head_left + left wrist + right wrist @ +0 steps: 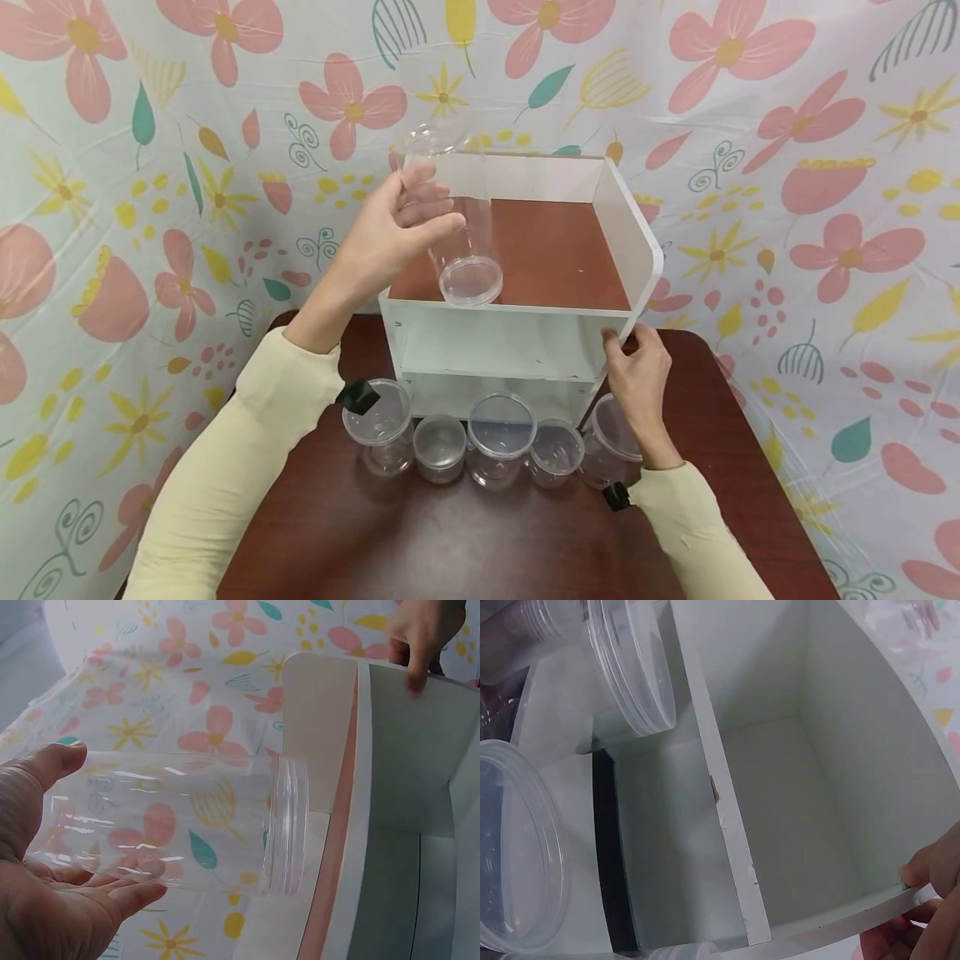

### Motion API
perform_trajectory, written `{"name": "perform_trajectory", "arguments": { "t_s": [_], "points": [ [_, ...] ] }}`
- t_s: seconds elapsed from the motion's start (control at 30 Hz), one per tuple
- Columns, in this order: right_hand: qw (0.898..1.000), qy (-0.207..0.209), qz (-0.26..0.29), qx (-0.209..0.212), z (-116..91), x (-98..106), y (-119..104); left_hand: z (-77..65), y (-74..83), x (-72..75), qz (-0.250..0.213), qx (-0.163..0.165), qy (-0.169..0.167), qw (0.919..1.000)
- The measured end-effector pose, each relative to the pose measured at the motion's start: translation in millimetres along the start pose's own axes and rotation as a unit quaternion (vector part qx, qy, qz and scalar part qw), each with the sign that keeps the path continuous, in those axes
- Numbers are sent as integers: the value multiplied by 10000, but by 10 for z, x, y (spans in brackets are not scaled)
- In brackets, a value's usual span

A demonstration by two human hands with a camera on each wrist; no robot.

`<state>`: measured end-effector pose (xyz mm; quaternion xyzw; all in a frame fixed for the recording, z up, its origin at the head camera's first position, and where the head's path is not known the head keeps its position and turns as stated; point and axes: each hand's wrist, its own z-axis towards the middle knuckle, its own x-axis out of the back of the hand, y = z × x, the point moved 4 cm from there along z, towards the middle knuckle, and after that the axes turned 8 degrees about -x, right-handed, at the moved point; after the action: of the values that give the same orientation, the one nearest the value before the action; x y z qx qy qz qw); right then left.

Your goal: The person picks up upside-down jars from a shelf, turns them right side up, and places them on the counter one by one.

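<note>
My left hand (397, 225) holds a tall clear plastic jar (472, 229) above the top of a small white shelf unit (510, 342). In the left wrist view, the thumb and fingers curl about the jar (165, 821), and its ridged end points toward the shelf. The jar stands slightly tilted in the head view, ridged end lower. My right hand (641, 375) pinches the front edge of the unit's right side panel. In the right wrist view, the thumb (937, 866) lies on the inside of that panel and the fingers are outside.
Several clear lidded jars stand in a row before the shelf, among them a wide one (501, 433) and a shorter one (440, 450). The unit has a brown top board (555, 250) with raised white sides. Under everything is a dark wooden table (450, 550), and a flowered cloth (225, 167) hangs behind.
</note>
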<state>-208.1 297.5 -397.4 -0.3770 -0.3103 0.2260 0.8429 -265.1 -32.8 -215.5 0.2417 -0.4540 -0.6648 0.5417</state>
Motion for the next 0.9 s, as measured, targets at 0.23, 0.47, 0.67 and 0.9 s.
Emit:
{"name": "perform_trajectory", "arguments": {
  "t_s": [0.23, 0.47, 0.67, 0.9],
  "points": [
    [10000, 9, -3, 2, 4, -5, 12, -180, -13, 40, -292, -14, -12, 9996],
    [10000, 4, 6, -39, 2, -6, 24, -329, -33, 80, -246, -43, -47, 9997],
    [10000, -4, 23, -18, 0, -10, 19, -470, -47, 106, -488, -42, -19, 9988],
    [10000, 4, 27, -27, 5, -10, 22, -637, -35, 121, -577, -103, -13, 9983]
  ]
}}
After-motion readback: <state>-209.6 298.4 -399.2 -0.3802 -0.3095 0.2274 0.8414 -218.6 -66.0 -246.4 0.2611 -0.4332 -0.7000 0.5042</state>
